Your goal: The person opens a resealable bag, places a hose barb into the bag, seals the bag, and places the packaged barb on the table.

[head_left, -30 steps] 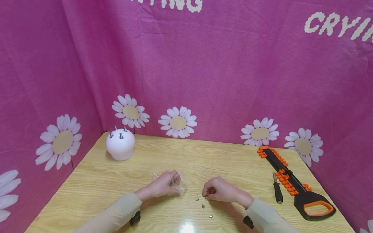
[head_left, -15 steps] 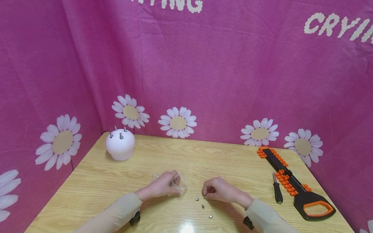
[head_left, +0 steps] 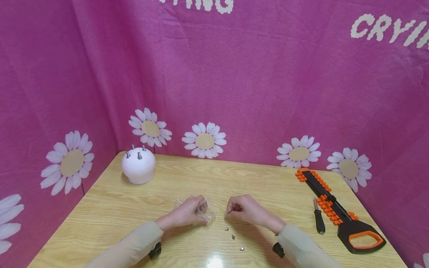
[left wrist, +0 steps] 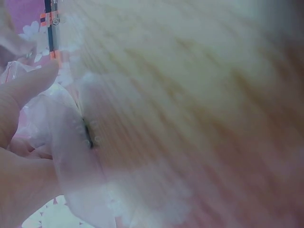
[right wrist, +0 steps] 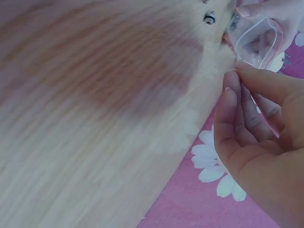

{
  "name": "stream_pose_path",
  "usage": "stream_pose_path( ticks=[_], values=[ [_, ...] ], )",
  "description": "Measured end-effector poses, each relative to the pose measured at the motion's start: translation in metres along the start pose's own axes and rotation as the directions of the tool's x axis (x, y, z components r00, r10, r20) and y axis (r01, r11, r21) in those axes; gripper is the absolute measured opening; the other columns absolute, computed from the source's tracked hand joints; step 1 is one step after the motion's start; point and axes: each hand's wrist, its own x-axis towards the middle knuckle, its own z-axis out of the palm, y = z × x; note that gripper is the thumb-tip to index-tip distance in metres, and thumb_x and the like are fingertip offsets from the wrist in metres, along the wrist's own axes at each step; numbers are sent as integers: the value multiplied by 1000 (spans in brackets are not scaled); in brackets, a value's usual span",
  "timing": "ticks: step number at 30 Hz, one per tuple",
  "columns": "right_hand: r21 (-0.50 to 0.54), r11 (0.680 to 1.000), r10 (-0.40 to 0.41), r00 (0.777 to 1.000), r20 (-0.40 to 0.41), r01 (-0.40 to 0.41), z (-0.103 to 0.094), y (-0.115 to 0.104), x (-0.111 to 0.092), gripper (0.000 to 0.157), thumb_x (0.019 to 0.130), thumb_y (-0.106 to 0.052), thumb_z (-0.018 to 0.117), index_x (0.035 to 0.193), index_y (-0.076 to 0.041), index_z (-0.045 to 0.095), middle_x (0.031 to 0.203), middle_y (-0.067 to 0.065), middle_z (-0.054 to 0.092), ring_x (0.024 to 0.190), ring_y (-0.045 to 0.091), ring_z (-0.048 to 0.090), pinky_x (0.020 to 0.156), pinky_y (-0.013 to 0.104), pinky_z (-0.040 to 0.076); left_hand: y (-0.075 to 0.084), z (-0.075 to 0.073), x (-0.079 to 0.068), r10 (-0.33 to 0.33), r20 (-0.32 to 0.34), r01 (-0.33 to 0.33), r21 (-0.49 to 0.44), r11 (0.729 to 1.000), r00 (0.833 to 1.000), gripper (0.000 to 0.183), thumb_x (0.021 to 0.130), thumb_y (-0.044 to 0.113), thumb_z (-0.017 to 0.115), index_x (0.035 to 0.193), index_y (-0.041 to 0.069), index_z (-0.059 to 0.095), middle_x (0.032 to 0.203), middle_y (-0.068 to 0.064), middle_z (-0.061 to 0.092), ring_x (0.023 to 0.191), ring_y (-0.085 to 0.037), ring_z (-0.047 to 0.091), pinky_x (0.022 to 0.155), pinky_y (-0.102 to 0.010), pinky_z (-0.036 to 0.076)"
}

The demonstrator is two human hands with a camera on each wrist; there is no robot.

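My left hand (head_left: 187,212) grips a clear plastic zip bag (head_left: 209,213), its mouth held apart toward the right. In the right wrist view the opening of the bag (right wrist: 259,40) faces my right hand (right wrist: 266,123). Thumb and fingertips of the right hand (head_left: 249,210) pinch a small metal screw, mostly hidden; a shiny bit of this screw (left wrist: 29,54) shows in the left wrist view. The right hand is just off the table, a short way right of the bag. Below it lie several loose small screws (head_left: 233,237).
A white rounded body with upright metal bolts (head_left: 138,165) stands at the back left. On the right lie a black-handled screwdriver (head_left: 319,217) and a long black tool with orange clips and handle (head_left: 348,223). Pink cloth (head_left: 254,93) hangs behind the wooden table (head_left: 268,178).
My right hand has picked a screw off the table, then risen slightly and moved left toward the bag. The left hand and bag stay in place.
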Motion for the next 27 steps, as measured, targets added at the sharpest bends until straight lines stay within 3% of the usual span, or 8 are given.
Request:
stream_pose_path(
  ticks=[15, 21, 27],
  values=[
    [-11, 1000, -27, 1000, 7, 28, 7, -20, 37, 3, 90, -6, 70, 91, -3, 69, 84, 5, 73, 73, -1, 59, 68, 15, 51, -1, 1, 2, -5, 11, 5, 11, 1000, 1000, 37, 78, 21, 84, 100, 4, 59, 92, -6, 68, 84, -8, 56, 81, -23, 48],
    [12, 999, -37, 999, 19, 37, 10, -22, 38, 5, 88, -2, 71, 91, 0, 69, 84, 6, 73, 72, -3, 59, 68, 14, 52, -3, 1, 3, 4, 15, -4, -1, 1000, 1000, 37, 78, 20, 83, 100, 3, 59, 92, -7, 68, 84, -8, 57, 79, -21, 49],
    [-17, 999, -46, 999, 29, 46, 8, -17, 27, 2, 89, -2, 70, 89, -1, 69, 83, 4, 73, 72, -5, 54, 68, 15, 51, -3, 2, 3, -7, 9, 7, 4, 1000, 1000, 37, 78, 21, 84, 100, 4, 60, 91, -6, 68, 83, -8, 56, 79, -22, 48]
  ],
)
